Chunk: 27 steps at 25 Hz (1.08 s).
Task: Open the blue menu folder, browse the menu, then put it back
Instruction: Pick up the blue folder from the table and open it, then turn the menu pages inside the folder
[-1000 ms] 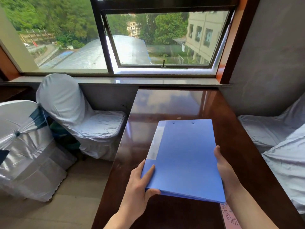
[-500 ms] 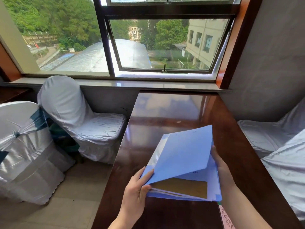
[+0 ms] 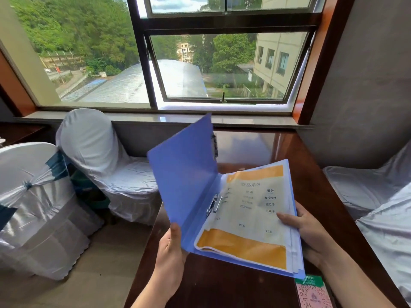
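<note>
The blue menu folder (image 3: 184,174) is open in front of me, held above the dark wooden table (image 3: 311,174). Its front cover stands raised to the left. Inside lies a menu page (image 3: 246,216) with orange bands at top and bottom and printed text, held by a metal clip (image 3: 214,205) at the spine. My left hand (image 3: 171,254) grips the lower left corner of the raised cover. My right hand (image 3: 304,230) holds the right edge of the folder, thumb resting on the page.
A pink and green card (image 3: 311,292) lies on the table under the folder's near corner. White-covered chairs (image 3: 97,156) stand to the left, another covered seat (image 3: 369,185) to the right. A window sill (image 3: 155,117) runs behind the table.
The closed folder has been opened: my left hand swung the front cover up and to the left, exposing the menu page. The folder has also risen off the table.
</note>
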Each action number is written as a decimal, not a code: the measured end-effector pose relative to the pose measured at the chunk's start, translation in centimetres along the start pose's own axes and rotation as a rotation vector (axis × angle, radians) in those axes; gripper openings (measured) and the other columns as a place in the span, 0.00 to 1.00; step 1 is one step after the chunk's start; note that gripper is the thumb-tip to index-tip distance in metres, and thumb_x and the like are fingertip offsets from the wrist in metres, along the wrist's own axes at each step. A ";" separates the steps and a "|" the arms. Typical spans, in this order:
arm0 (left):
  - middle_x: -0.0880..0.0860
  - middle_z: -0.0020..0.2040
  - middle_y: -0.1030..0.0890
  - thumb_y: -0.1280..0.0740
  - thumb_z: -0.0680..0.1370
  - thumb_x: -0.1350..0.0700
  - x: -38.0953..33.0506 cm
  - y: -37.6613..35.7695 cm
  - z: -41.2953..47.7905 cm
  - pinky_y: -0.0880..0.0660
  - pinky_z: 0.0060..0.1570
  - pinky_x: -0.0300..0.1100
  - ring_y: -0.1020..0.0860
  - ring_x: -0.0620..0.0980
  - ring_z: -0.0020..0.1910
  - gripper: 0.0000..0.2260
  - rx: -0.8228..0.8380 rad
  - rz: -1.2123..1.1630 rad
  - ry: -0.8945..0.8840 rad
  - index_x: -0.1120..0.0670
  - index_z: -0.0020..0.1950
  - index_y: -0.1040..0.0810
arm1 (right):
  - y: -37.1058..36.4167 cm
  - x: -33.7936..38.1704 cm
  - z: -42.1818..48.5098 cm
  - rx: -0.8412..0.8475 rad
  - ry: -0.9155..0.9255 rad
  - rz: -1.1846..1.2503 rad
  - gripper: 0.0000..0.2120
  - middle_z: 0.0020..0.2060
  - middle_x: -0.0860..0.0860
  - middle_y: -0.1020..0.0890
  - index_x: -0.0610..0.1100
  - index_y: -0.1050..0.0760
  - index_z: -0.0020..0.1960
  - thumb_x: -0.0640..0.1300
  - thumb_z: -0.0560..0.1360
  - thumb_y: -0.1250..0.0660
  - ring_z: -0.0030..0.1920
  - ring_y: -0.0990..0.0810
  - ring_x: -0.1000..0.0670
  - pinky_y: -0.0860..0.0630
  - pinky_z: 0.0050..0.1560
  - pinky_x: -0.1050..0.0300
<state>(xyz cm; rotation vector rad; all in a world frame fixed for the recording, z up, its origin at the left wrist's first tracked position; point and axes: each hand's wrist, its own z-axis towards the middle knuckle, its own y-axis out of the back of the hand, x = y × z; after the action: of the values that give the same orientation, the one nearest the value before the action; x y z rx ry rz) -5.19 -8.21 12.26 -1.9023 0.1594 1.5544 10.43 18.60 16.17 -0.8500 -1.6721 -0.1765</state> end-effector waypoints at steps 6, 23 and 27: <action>0.62 0.61 0.18 0.30 0.72 0.67 -1.3 1.0 -0.1 0.17 0.45 0.55 0.19 0.64 0.59 0.21 0.044 -0.152 0.192 0.56 0.64 0.25 | 0.8 1.5 0.9 0.013 0.061 -0.029 0.20 0.54 0.38 0.15 0.45 0.24 0.63 0.35 0.72 0.32 0.50 0.16 0.34 0.16 0.39 0.43; 0.64 0.41 0.15 0.31 0.71 0.68 -2.0 0.6 -2.1 0.18 0.52 0.55 0.15 0.65 0.47 0.05 0.155 -0.247 0.444 0.70 0.43 0.17 | -0.1 2.8 1.0 -0.252 0.309 -0.480 0.23 0.64 0.45 0.21 0.44 0.30 0.71 0.42 0.77 0.31 0.59 0.20 0.48 0.24 0.57 0.50; 0.67 0.47 0.15 0.31 0.71 0.68 -1.8 0.4 -2.1 0.17 0.50 0.55 0.16 0.66 0.50 0.07 0.143 -0.265 0.445 0.71 0.45 0.17 | -1.5 -0.8 -4.2 -0.340 0.611 -0.923 0.20 0.63 0.52 0.22 0.47 0.24 0.67 0.43 0.76 0.29 0.64 0.25 0.51 0.29 0.65 0.53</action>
<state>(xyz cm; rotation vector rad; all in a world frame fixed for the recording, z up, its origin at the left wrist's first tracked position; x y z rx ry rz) -4.15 -10.24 13.89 -2.0332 0.1966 0.9097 12.82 14.90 17.14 -0.1506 -1.3353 -1.2489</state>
